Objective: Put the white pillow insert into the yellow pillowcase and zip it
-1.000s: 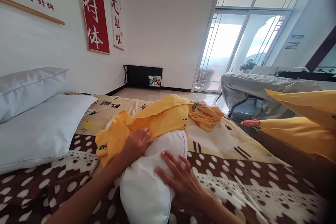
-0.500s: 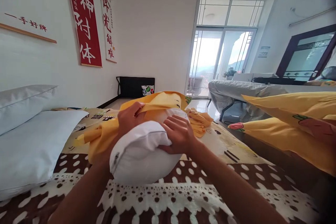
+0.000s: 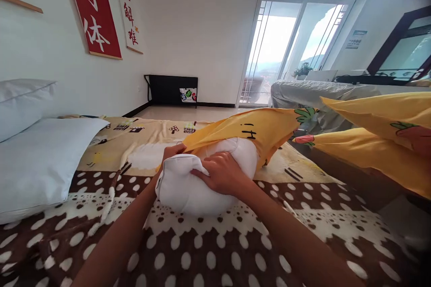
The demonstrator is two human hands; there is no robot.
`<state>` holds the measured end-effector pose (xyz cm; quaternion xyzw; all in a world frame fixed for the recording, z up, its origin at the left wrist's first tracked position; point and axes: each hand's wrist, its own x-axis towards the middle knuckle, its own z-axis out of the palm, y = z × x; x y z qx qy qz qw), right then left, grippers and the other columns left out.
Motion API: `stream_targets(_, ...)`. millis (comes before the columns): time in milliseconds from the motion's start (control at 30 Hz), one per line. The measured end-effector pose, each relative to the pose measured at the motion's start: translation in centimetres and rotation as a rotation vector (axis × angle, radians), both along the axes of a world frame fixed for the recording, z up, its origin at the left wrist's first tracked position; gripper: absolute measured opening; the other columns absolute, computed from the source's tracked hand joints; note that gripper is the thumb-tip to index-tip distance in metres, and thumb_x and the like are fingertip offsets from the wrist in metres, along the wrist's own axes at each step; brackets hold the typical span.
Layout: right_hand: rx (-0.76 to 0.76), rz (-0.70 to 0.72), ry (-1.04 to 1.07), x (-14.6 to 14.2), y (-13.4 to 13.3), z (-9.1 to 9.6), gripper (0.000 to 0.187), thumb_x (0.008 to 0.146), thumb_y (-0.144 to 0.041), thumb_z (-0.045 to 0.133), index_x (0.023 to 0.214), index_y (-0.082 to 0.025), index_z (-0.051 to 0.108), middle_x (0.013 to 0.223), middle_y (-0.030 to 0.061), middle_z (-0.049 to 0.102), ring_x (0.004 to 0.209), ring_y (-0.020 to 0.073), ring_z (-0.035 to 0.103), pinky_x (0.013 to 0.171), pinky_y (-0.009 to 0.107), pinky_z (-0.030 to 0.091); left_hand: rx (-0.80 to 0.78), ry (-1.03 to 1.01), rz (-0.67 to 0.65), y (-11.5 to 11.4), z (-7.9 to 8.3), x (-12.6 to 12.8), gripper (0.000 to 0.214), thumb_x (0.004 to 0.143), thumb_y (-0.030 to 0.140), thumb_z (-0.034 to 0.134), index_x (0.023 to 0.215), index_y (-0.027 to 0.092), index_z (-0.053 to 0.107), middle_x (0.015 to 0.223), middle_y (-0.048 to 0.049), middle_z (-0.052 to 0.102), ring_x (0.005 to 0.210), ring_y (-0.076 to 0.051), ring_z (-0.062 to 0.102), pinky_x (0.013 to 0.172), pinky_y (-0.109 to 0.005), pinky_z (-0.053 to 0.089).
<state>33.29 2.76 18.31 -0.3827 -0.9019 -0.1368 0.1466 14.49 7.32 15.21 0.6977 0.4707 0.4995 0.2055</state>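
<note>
Risk: the pillow (image 3: 195, 195) could spring back out if my right hand (image 3: 224, 171) eases.
Cover (image 3: 266, 128): centre right, over the pillow's far end, apparently containing it; near end bare, centre.
Right hand: clamped on the pillow.
Left hand (image 3: 171, 153): at the cover's edge, part hidden; grip, I can't tell.

I see two bare forearms through the head camera, the left forearm (image 3: 124, 228) and the right forearm (image 3: 286, 228), both slim and smooth in outline, each narrowing toward the wrist. The right hand (image 3: 225, 174) is bare as well, with a rounded back and a slender thumb. I make out only part of the left hand (image 3: 171, 150), also bare.
</note>
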Motion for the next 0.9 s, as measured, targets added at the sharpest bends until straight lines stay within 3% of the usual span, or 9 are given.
stream_targets(167, -0.103, -0.261, -0.039, 1.3, -1.1, 1.2, 0.06, 0.096, -0.052, 0.027, 0.075, -0.015, 0.069, 0.078, 0.013, 0.069, 0.075, 0.0229, 0.063, 0.07, 0.032, 0.036, -0.035, -0.209, -0.03, -0.7, 1.1, 0.9, 0.031, 0.067, 0.041, 0.058, 0.055, 0.016, 0.044, 0.052, 0.0049, 0.036, 0.052, -0.007, 0.032, 0.047, -0.02, 0.027)
stream_targets(333, -0.239, -0.414, -0.135, 0.9, -1.9, 2.3, 0.051, 0.095, -0.046, 0.033, 0.094, -0.011, 0.07, 0.091, 0.0181, 0.07, 0.09, 0.027, 0.064, 0.077, 0.034, 0.041, -0.015, -0.325, -0.06, -2.3, 2.2, 2.5, 0.032, 0.069, 0.038, 0.064, 0.054, 0.014, 0.05, 0.051, 0.0049, 0.04, 0.05, -0.006, 0.031, 0.045, -0.02, 0.025)
stream_targets(467, -0.253, -0.479, -0.14, -0.2, -0.9, 2.3, 0.04, 0.093, -0.035, 0.038, 0.101, -0.01, 0.069, 0.094, 0.0188, 0.07, 0.092, 0.0274, 0.064, 0.078, 0.035, 0.043, 0.122, -0.094, 0.008, -3.6, 2.3, 3.0, 0.033, 0.075, 0.033, 0.059, 0.051, 0.015, 0.045, 0.05, 0.0048, 0.037, 0.05, -0.006, 0.031, 0.047, -0.021, 0.024)
stream_targets(567, -0.12, -0.505, -0.047, -0.8, 0.6, 1.4, 0.032, 0.089, -0.023, 0.041, 0.1, -0.01, 0.068, 0.094, 0.0188, 0.069, 0.091, 0.0262, 0.064, 0.077, 0.033, 0.043, 0.339, 0.234, 0.137, -4.2, 2.0, 3.5, 0.033, 0.079, 0.029, 0.054, 0.051, 0.016, 0.042, 0.049, 0.0033, 0.04, 0.05, -0.008, 0.036, 0.051, -0.024, 0.026)
stream_targets(667, 0.08, -0.402, 0.046, -0.6, 1.5, 0.0, 0.032, 0.089, -0.021, 0.039, 0.092, -0.01, 0.068, 0.088, 0.0182, 0.069, 0.088, 0.0264, 0.063, 0.078, 0.035, 0.043, 0.461, 0.577, 0.289, -4.3, 1.9, 4.0, 0.025, 0.082, 0.024, 0.047, 0.058, 0.017, 0.048, 0.056, -0.0024, 0.053, 0.056, -0.014, 0.049, 0.054, -0.028, 0.027)
stream_targets(767, 0.272, -0.197, 0.139, 0.8, 1.1, -1.5, 0.038, 0.093, -0.032, 0.036, 0.089, -0.011, 0.067, 0.09, 0.017, 0.067, 0.092, 0.027, 0.061, 0.084, 0.038, 0.043, 0.361, 0.799, 0.428, -4.0, 2.5, 3.9, 0.021, 0.085, 0.02, 0.04, 0.075, 0.016, 0.058, 0.071, -0.0087, 0.064, 0.068, -0.022, 0.059, 0.055, -0.031, 0.029)
stream_targets(900, 0.415, 0.031, 0.22, 4.1, -1.3, -3.3, 0.041, 0.092, -0.041, 0.042, 0.117, -0.014, 0.058, 0.121, 0.0165, 0.058, 0.117, 0.0294, 0.05, 0.098, 0.045, 0.04, 0.2, 0.914, 0.45, -3.7, 3.3, 3.0, 0.025, 0.089, 0.024, 0.038, 0.088, 0.016, 0.061, 0.082, -0.0114, 0.067, 0.076, -0.027, 0.061, 0.059, -0.033, 0.034)
